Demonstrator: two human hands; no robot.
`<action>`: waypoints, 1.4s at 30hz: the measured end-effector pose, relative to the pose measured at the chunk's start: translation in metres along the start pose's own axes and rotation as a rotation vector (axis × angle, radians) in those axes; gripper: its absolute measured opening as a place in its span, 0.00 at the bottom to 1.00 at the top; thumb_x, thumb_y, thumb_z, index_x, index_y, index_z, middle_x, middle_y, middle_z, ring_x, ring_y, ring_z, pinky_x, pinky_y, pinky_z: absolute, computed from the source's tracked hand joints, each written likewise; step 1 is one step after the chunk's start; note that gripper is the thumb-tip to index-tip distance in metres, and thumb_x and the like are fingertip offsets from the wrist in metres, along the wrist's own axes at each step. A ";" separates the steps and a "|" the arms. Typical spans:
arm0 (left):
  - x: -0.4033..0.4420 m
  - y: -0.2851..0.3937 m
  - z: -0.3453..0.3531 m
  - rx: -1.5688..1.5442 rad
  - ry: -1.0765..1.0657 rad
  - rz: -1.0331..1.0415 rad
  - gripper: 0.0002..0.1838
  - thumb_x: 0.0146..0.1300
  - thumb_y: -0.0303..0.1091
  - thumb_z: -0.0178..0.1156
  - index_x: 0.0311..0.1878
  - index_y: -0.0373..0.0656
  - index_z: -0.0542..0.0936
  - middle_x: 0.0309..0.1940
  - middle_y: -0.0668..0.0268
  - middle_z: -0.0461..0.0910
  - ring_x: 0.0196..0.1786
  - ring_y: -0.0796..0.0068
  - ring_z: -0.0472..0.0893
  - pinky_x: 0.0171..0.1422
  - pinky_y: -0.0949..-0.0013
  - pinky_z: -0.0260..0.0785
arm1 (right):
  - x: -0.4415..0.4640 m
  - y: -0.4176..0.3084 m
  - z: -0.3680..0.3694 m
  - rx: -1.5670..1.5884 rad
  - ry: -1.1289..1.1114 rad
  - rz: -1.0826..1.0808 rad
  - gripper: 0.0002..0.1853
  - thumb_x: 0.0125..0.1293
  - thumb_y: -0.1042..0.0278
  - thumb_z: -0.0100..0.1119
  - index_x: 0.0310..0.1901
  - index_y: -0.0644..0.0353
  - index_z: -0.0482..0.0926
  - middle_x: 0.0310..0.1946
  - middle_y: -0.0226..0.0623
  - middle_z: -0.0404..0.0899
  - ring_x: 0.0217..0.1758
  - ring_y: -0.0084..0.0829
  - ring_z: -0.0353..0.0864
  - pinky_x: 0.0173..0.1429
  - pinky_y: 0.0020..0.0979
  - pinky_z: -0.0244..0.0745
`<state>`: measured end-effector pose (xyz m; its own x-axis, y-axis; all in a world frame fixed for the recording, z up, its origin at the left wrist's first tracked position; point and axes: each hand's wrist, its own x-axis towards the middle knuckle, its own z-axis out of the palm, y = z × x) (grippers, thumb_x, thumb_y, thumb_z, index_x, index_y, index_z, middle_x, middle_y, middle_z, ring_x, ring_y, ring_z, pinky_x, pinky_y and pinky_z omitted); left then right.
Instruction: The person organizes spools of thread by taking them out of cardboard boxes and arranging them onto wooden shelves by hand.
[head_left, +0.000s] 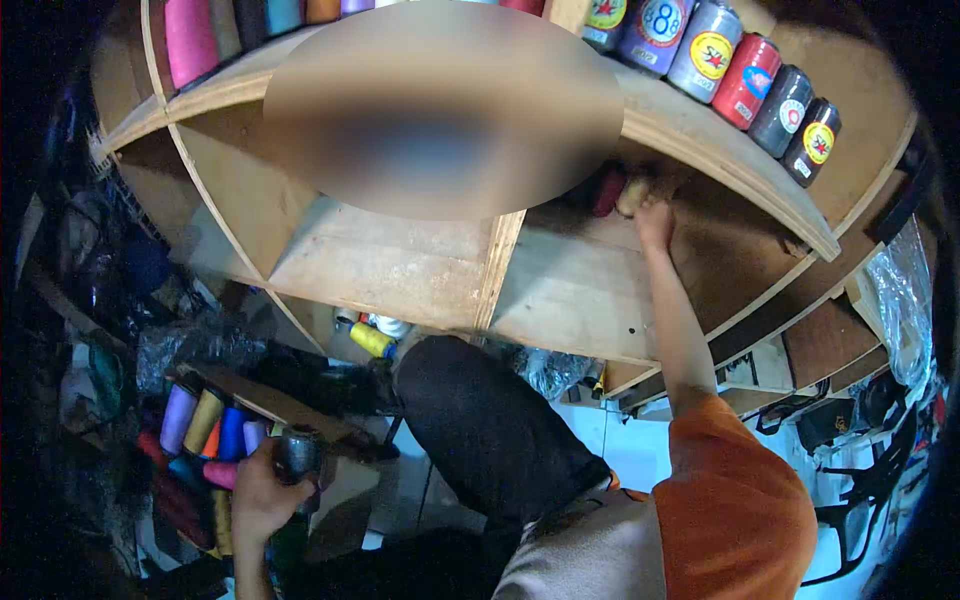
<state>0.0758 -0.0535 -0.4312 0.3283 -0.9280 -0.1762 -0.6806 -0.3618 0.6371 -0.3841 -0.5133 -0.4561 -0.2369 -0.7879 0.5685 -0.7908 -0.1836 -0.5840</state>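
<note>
Low at the left, my left hand has its fingers round a dark grey thread spool, above a box of mixed spools. A purple spool, an olive-gold spool, a blue spool and a pink spool lie close by it. My right arm stretches deep into the right shelf compartment. There my right hand is closed on a tan thread spool, its fingertips partly in shadow. Beside that stands a dark red spool.
The wooden shelf's curved upper board carries a row of labelled spools, among them a red spool. An upright divider splits the compartments. Beneath lies a yellow spool. Plastic wrap hangs at right. A blurred oval hides the middle top.
</note>
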 end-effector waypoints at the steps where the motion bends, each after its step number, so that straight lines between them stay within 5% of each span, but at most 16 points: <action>1: 0.000 0.014 -0.008 -0.086 -0.002 0.011 0.25 0.43 0.29 0.67 0.47 0.34 0.73 0.35 0.56 0.80 0.39 0.66 0.80 0.45 0.64 0.72 | 0.007 0.032 0.019 -0.100 0.018 -0.072 0.23 0.51 0.62 0.70 0.43 0.70 0.75 0.37 0.44 0.81 0.43 0.38 0.80 0.48 0.34 0.72; 3: -0.001 0.033 -0.019 -0.496 -0.040 -0.039 0.26 0.44 0.23 0.65 0.51 0.35 0.71 0.38 0.61 0.78 0.43 0.73 0.79 0.50 0.67 0.72 | 0.016 0.044 0.030 -0.068 0.012 -0.109 0.24 0.51 0.65 0.70 0.46 0.70 0.74 0.39 0.44 0.81 0.46 0.36 0.80 0.51 0.33 0.73; 9: 0.009 0.100 -0.042 -0.741 0.094 0.397 0.30 0.41 0.22 0.68 0.50 0.37 0.66 0.44 0.62 0.73 0.49 0.73 0.75 0.57 0.67 0.67 | -0.012 0.026 0.022 0.524 -0.061 -0.104 0.24 0.53 0.69 0.68 0.50 0.69 0.71 0.42 0.44 0.80 0.48 0.32 0.79 0.51 0.30 0.75; 12: 0.024 0.136 -0.036 -0.771 0.152 0.721 0.35 0.39 0.25 0.71 0.51 0.37 0.63 0.47 0.52 0.72 0.53 0.64 0.74 0.60 0.63 0.65 | -0.042 -0.035 -0.037 -0.236 -0.154 -0.036 0.23 0.56 0.65 0.67 0.50 0.69 0.72 0.41 0.43 0.80 0.43 0.30 0.81 0.46 0.29 0.76; 14: 0.041 0.157 -0.028 -0.647 0.275 1.034 0.37 0.40 0.26 0.74 0.52 0.38 0.61 0.50 0.47 0.71 0.54 0.60 0.75 0.61 0.59 0.65 | -0.063 -0.084 -0.088 0.179 -0.803 0.158 0.23 0.59 0.61 0.63 0.51 0.67 0.72 0.39 0.43 0.81 0.37 0.27 0.82 0.39 0.29 0.78; 16: 0.052 0.187 -0.015 -0.651 0.422 1.267 0.31 0.42 0.27 0.72 0.48 0.38 0.65 0.51 0.48 0.72 0.56 0.56 0.74 0.60 0.59 0.67 | -0.099 -0.154 -0.142 0.491 -1.201 -0.142 0.23 0.65 0.55 0.57 0.53 0.65 0.72 0.37 0.39 0.82 0.34 0.28 0.83 0.35 0.28 0.79; 19: 0.057 0.214 -0.028 0.255 0.735 1.593 0.17 0.43 0.29 0.64 0.37 0.44 0.70 0.52 0.58 0.75 0.55 0.50 0.76 0.50 0.63 0.76 | -0.132 -0.227 -0.188 1.030 -1.292 -0.037 0.27 0.67 0.48 0.51 0.55 0.65 0.70 0.40 0.39 0.81 0.38 0.29 0.82 0.36 0.27 0.79; 20: 0.059 0.222 -0.017 0.221 0.844 1.674 0.17 0.44 0.28 0.63 0.38 0.47 0.70 0.51 0.62 0.76 0.53 0.51 0.77 0.48 0.63 0.77 | -0.138 -0.243 -0.196 1.129 -1.232 -0.078 0.28 0.67 0.47 0.50 0.55 0.65 0.70 0.40 0.38 0.80 0.39 0.27 0.82 0.36 0.26 0.79; 23: 0.064 0.228 -0.001 0.215 1.046 1.720 0.18 0.46 0.25 0.62 0.42 0.45 0.71 0.51 0.60 0.76 0.53 0.50 0.76 0.52 0.62 0.76 | -0.136 -0.270 -0.210 1.060 -1.148 -0.150 0.23 0.64 0.55 0.58 0.53 0.65 0.72 0.40 0.34 0.79 0.41 0.22 0.79 0.40 0.22 0.77; 26: 0.068 0.219 -0.011 0.108 0.879 1.604 0.25 0.46 0.23 0.61 0.51 0.41 0.70 0.53 0.55 0.74 0.52 0.49 0.77 0.54 0.59 0.74 | -0.131 -0.279 -0.212 1.162 -1.087 -0.235 0.22 0.59 0.61 0.63 0.51 0.67 0.73 0.42 0.35 0.78 0.43 0.23 0.78 0.45 0.25 0.76; 28: 0.054 0.217 -0.005 -0.594 0.342 1.147 0.30 0.50 0.16 0.59 0.59 0.36 0.66 0.57 0.49 0.70 0.55 0.57 0.75 0.61 0.61 0.67 | -0.119 -0.275 -0.209 1.178 -1.096 -0.318 0.26 0.53 0.62 0.65 0.52 0.67 0.72 0.46 0.38 0.77 0.50 0.27 0.75 0.59 0.30 0.68; 30: 0.046 0.218 -0.018 -0.942 -0.181 0.965 0.31 0.52 0.18 0.61 0.61 0.36 0.64 0.56 0.52 0.71 0.56 0.64 0.75 0.59 0.64 0.67 | -0.113 -0.275 -0.206 1.317 -1.176 -0.263 0.31 0.51 0.62 0.66 0.56 0.66 0.69 0.50 0.40 0.75 0.55 0.29 0.72 0.63 0.32 0.63; 33: 0.033 0.227 -0.018 -1.133 -0.349 0.808 0.33 0.52 0.23 0.65 0.62 0.36 0.63 0.53 0.58 0.73 0.55 0.69 0.74 0.58 0.66 0.68 | -0.105 -0.277 -0.203 1.166 -1.120 -0.480 0.35 0.50 0.63 0.66 0.59 0.66 0.66 0.53 0.40 0.73 0.58 0.31 0.70 0.65 0.33 0.61; 37: 0.041 0.227 -0.002 -0.901 0.218 0.899 0.38 0.43 0.25 0.72 0.60 0.40 0.66 0.48 0.59 0.73 0.52 0.65 0.75 0.59 0.63 0.66 | -0.104 -0.284 -0.209 1.216 -1.117 -0.309 0.32 0.57 0.63 0.65 0.61 0.65 0.65 0.53 0.38 0.72 0.57 0.31 0.72 0.60 0.32 0.69; 40: 0.034 0.228 -0.002 -0.390 0.597 1.036 0.37 0.37 0.21 0.72 0.56 0.39 0.70 0.48 0.53 0.71 0.54 0.59 0.73 0.61 0.62 0.64 | -0.106 -0.287 -0.210 1.061 -1.050 -0.175 0.28 0.61 0.65 0.62 0.60 0.65 0.65 0.53 0.38 0.72 0.54 0.28 0.74 0.53 0.30 0.75; 42: 0.044 0.224 0.012 -0.217 0.819 1.144 0.37 0.34 0.19 0.69 0.55 0.45 0.71 0.46 0.57 0.66 0.46 0.55 0.69 0.52 0.60 0.65 | -0.107 -0.290 -0.208 1.072 -1.048 -0.156 0.24 0.62 0.68 0.61 0.58 0.67 0.68 0.50 0.40 0.74 0.51 0.25 0.75 0.50 0.28 0.76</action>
<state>-0.0694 -0.1764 -0.3052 0.0057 -0.3547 0.9350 -0.7376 0.6299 0.2435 -0.2470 -0.2537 -0.2266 0.6733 -0.6866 0.2743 0.1160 -0.2683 -0.9563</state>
